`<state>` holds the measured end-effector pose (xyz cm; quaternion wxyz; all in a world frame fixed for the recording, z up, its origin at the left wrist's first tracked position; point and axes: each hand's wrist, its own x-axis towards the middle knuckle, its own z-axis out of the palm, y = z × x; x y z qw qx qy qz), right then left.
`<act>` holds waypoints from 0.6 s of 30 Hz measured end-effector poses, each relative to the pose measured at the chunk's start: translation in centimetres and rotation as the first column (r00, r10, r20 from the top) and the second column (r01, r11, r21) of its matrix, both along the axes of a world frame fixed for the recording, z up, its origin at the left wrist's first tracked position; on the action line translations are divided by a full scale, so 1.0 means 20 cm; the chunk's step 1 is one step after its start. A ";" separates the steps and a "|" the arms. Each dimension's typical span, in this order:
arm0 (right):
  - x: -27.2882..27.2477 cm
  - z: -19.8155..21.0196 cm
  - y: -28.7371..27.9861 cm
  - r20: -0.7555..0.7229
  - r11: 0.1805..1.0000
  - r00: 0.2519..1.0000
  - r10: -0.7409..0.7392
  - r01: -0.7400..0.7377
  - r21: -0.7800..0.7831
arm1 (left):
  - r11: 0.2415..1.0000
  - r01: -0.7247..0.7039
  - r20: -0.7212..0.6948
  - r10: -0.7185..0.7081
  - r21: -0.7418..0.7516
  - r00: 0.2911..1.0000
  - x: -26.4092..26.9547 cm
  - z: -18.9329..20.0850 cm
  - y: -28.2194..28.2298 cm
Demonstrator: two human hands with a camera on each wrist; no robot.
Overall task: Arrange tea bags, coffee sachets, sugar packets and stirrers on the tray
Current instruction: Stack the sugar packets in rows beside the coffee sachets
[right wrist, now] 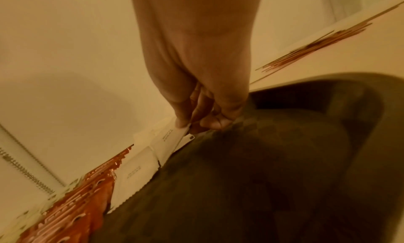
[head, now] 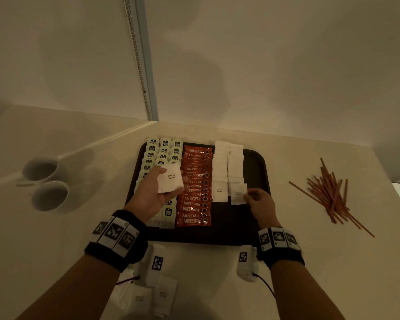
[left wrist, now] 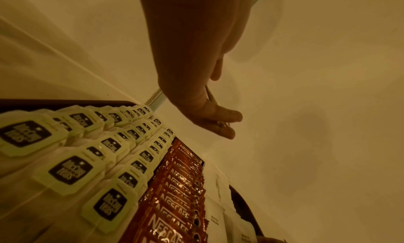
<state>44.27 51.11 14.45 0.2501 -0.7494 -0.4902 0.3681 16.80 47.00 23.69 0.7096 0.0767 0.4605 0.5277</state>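
A dark tray is being carried by a pale desk, and rows are being formed on it: tea bags tagged "McCoy Teas" at its left, red coffee sachets printed "NESCAFÉ" and, on the nearest one, "CLASSIC" beside them, then two columns of white sugar packets marked "WHITE SUGAR". A small stack of sugar packets, its top one reading "WHITE SUGAR", is being held above the tea bags and sachets by the left hand, thumb on top and fingers curled beneath. The nearest packet of the right-hand column is being pinched at its right edge between thumb and fingers of the right hand, low over the tray. The right part of the tray is being left bare. Reddish-brown stirrers are lying in a loose heap on the desk, right of the tray. Two white cups are standing on the desk at the left, and more white packets are lying on the desk near the forearms.
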 end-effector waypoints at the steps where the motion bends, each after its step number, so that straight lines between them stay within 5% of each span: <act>1: -0.01 0.00 0.00 0.002 1.000 1.000 -0.003 0.003 0.000 | 1.000 0.002 0.013 -0.002 -0.003 1.000 0.00 -0.01 0.00; 14: -0.09 -0.04 0.04 0.143 0.996 0.986 -0.082 0.074 0.057 | 0.999 0.050 0.090 -0.051 0.013 0.995 -0.02 0.00 0.00; 18: -0.11 -0.02 0.05 0.171 0.994 0.984 -0.056 0.040 0.098 | 0.998 0.041 -0.028 -0.042 -0.038 0.999 0.00 0.01 0.00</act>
